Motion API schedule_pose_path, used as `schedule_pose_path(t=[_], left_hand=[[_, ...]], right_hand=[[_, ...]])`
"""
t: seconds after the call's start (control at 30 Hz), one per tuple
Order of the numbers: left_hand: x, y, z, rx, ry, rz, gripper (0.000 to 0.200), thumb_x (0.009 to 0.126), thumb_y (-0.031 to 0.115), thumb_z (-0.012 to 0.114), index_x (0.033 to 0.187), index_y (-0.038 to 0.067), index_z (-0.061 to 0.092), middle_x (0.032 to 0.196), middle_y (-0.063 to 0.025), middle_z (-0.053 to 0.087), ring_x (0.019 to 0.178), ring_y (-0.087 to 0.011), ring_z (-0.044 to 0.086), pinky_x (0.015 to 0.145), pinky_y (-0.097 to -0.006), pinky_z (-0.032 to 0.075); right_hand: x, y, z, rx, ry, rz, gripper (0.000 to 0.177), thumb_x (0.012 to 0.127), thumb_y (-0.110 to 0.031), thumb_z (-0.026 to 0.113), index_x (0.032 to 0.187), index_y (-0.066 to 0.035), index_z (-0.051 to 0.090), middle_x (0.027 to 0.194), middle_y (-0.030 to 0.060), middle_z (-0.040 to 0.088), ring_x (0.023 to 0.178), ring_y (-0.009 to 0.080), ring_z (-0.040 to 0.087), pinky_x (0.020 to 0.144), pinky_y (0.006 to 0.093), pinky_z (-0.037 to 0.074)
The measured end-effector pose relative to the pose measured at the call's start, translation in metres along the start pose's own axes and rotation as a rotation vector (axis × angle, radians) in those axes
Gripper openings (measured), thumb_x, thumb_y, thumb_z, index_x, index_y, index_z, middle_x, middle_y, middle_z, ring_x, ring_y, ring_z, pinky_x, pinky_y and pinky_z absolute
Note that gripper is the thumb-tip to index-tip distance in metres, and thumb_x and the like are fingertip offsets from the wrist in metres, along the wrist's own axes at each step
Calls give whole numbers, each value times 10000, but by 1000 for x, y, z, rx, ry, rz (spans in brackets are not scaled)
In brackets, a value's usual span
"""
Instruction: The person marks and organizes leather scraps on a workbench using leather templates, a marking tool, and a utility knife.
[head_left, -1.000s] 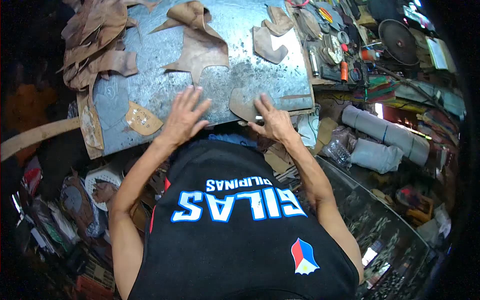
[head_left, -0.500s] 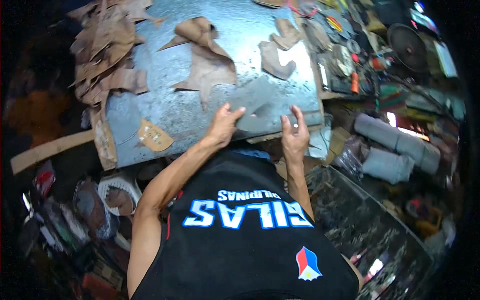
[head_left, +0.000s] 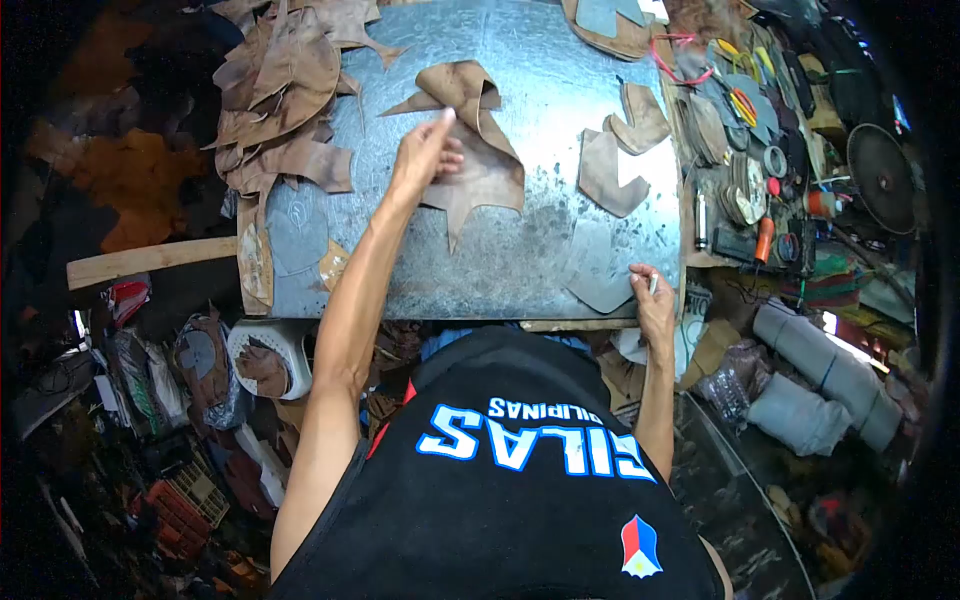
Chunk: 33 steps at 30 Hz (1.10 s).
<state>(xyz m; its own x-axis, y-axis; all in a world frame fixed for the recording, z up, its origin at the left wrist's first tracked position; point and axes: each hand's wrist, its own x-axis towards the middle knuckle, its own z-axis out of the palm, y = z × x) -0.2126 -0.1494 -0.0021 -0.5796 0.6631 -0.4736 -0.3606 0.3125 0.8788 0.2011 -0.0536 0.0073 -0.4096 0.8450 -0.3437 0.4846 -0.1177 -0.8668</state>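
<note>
My left hand (head_left: 425, 155) reaches over a brown leather piece (head_left: 485, 165) in the middle of the metal-topped table. Its fingers are apart, and the foremost fingertip overlaps the rolled-up flap of the leather. My right hand (head_left: 655, 305) is at the table's near right corner, fingers closed round a small pale stick (head_left: 654, 284). Just left of those fingers a thin grey template (head_left: 597, 270) lies flat on the metal sheet (head_left: 470, 285). Farther up the right side rest two small cut leather offcuts, one curved (head_left: 640, 118) and one notched (head_left: 607, 180).
Leather scraps (head_left: 290, 90) are heaped along the table's left side. A tan pattern piece (head_left: 333, 262) lies near the front left. Tools, tape rolls and an orange-handled tool (head_left: 765, 240) crowd the right bench. A white bin (head_left: 270, 355) stands below the left edge.
My left hand has let go of the grey template and moved up and left to the leather. The template now lies farther right, beside my right hand, which has moved down and right.
</note>
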Motion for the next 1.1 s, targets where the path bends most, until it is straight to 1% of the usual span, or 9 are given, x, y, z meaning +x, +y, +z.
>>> schedule_pose_path(t=[0.13, 0.2, 0.23, 0.3, 0.33, 0.47, 0.57, 0.8, 1.1], left_hand=[[29, 34, 20, 16, 140, 56, 953, 818, 528, 709, 1446, -22, 250, 1086, -206, 583, 706, -186, 645, 546, -292, 543], [45, 36, 30, 432, 154, 166, 1032, 772, 461, 761, 1474, -24, 180, 1159, -249, 564, 784, -226, 654, 510, -292, 529], [36, 44, 39, 480, 154, 187, 990, 749, 367, 776, 1464, -38, 226, 1227, -252, 550, 926, -263, 637, 634, -317, 546], [76, 13, 21, 499, 105, 430, 872, 702, 279, 766, 1391, -59, 352, 1200, -249, 574, 986, -301, 615, 789, -364, 529], [51, 31, 31, 417, 157, 341, 782, 703, 241, 738, 1342, -81, 422, 1172, -234, 594, 1001, -285, 605, 880, -355, 483], [26, 35, 22, 98, 7, 352, 411, 905, 160, 535, 1255, -54, 539, 1088, -81, 622, 921, -151, 591, 809, -277, 480], [29, 24, -7, -34, 50, 285, 393, 922, 173, 520, 1245, -51, 527, 1063, -88, 619, 890, -173, 599, 788, -288, 490], [-65, 60, -33, -443, 215, 314, 580, 1011, 411, 456, 1361, -50, 418, 1355, -185, 513, 1221, -320, 538, 1029, -499, 441], [-135, 75, -47, -598, 481, 539, 800, 961, 610, 386, 1431, -35, 325, 1438, -172, 421, 1297, -308, 451, 1102, -449, 373]], right_hand=[[4, -7, 5, -174, 48, -45, 186, 934, -134, 584, 1005, 17, 668, 856, 69, 650, 798, 138, 563, 751, 290, 460], [1, -12, 9, -359, 155, -160, 173, 916, -134, 595, 981, 7, 671, 901, 138, 667, 852, 258, 615, 753, 351, 487], [0, -14, 11, -484, 219, -254, 161, 897, -134, 610, 968, -4, 672, 951, 173, 669, 915, 348, 642, 764, 389, 501], [-3, -25, 19, -490, 310, -475, 169, 878, -129, 630, 1007, -26, 666, 1026, 153, 656, 937, 354, 636, 787, 412, 507], [-2, -32, 27, -449, 269, -488, 223, 871, -163, 656, 1052, -33, 651, 1059, 155, 648, 945, 350, 636, 786, 412, 513], [19, -63, 85, -420, 57, -669, 662, 796, -410, 743, 1278, -22, 508, 1159, 182, 615, 962, 359, 643, 731, 417, 546], [46, -72, 146, -461, -43, -671, 699, 810, -406, 718, 1335, -30, 448, 1188, 179, 609, 900, 365, 660, 689, 444, 549], [47, -94, 214, -114, -132, -853, 462, 764, -149, 665, 1208, -92, 552, 1105, 113, 649, 844, 316, 670, 655, 394, 554], [4, -163, 195, 118, -196, -928, 336, 749, -15, 627, 1080, -22, 576, 874, 165, 661, 790, 343, 671, 669, 401, 528]])
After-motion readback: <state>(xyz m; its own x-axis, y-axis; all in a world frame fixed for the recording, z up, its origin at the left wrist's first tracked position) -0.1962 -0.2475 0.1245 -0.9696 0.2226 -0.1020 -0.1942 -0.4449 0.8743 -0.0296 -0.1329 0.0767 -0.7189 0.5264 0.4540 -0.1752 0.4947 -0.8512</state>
